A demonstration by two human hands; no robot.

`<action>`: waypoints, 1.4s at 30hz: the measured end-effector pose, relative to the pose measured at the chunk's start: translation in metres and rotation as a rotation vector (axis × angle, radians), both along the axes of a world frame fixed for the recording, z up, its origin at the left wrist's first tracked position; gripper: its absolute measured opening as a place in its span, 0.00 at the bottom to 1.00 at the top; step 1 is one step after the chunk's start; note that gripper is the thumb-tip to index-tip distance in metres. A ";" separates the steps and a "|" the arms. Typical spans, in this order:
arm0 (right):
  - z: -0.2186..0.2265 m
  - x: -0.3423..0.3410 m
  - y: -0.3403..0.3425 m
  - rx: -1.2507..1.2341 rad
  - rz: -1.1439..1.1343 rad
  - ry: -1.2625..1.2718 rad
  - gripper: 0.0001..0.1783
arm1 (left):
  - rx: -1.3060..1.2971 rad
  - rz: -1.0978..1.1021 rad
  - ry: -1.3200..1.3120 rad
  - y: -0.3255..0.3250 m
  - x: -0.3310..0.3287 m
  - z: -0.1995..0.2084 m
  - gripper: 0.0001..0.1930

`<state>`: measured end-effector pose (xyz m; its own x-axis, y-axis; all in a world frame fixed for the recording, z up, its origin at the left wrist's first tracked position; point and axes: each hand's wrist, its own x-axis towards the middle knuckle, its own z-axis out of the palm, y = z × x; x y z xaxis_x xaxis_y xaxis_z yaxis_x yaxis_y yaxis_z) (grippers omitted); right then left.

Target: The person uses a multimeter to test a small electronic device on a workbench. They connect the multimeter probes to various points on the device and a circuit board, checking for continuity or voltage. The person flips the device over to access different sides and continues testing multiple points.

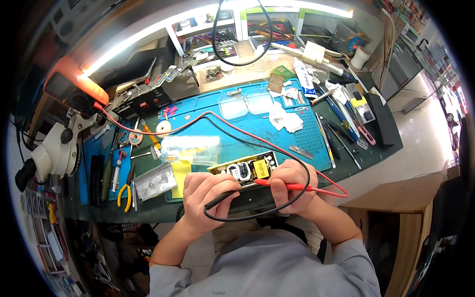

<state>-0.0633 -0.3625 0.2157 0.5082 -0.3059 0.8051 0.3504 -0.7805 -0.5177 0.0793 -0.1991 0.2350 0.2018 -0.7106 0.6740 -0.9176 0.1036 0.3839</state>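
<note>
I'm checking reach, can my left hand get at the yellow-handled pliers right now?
Likely yes: the yellow-handled pliers lie uncovered left of your left hand, though it should probably release the black probe first.

1. From here, the circuit board (261,169) sits at the mat's (316,143) near edge, between the person's left hand (210,199) and right hand (293,185).
2. A plastic bag (200,152) lies behind it, leftward.
3. Pliers (127,199) lie farther left, right of a syringe (117,174).
4. The multimeter (68,91) stands back left, behind the microscope (52,153).
5. A tube (305,83) rests near the mat's back right corner.
</note>
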 end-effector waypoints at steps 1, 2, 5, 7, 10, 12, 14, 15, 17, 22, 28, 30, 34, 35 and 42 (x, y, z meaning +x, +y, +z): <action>0.001 0.001 -0.001 -0.005 0.003 -0.008 0.04 | -0.001 -0.003 -0.007 0.000 0.000 0.000 0.09; 0.002 0.000 -0.001 -0.009 0.010 -0.009 0.04 | -0.001 -0.006 -0.013 0.000 0.000 -0.001 0.09; 0.004 0.000 -0.002 -0.020 0.019 0.002 0.05 | 0.004 -0.010 -0.025 -0.001 0.001 -0.001 0.09; 0.005 0.001 -0.001 -0.023 0.000 -0.003 0.06 | 0.013 -0.016 -0.025 0.000 0.000 0.000 0.09; 0.006 0.002 -0.001 -0.035 -0.016 -0.008 0.06 | 0.013 -0.020 -0.040 0.000 0.001 0.000 0.09; 0.006 0.002 -0.001 -0.047 -0.022 0.004 0.06 | 0.005 -0.012 -0.062 0.001 0.000 -0.001 0.09; 0.006 0.001 -0.001 -0.059 -0.027 0.029 0.06 | 0.002 -0.007 -0.080 0.001 0.001 -0.002 0.10; 0.006 0.001 -0.001 -0.066 -0.025 0.030 0.06 | 0.004 -0.008 -0.087 0.001 0.001 0.000 0.10; 0.006 0.001 -0.001 -0.078 -0.021 0.032 0.06 | 0.004 -0.006 -0.095 0.001 0.000 0.000 0.10; 0.006 0.002 -0.001 -0.081 -0.039 0.027 0.06 | 0.013 0.005 -0.086 0.001 0.001 -0.001 0.10; 0.006 0.003 -0.002 -0.068 -0.029 0.016 0.06 | 0.019 0.000 -0.062 0.002 0.001 0.000 0.09; 0.006 0.002 -0.002 -0.069 -0.031 0.027 0.06 | 0.024 -0.009 -0.058 0.002 0.002 0.000 0.09; 0.006 0.001 -0.003 -0.058 -0.015 0.033 0.06 | 0.022 -0.021 -0.046 0.003 0.002 0.001 0.11; 0.006 0.002 -0.003 -0.053 -0.010 0.028 0.06 | 0.026 -0.020 -0.053 0.004 0.002 0.001 0.11; 0.006 0.001 -0.004 -0.063 -0.008 0.031 0.06 | 0.035 -0.015 -0.076 0.003 0.001 0.003 0.12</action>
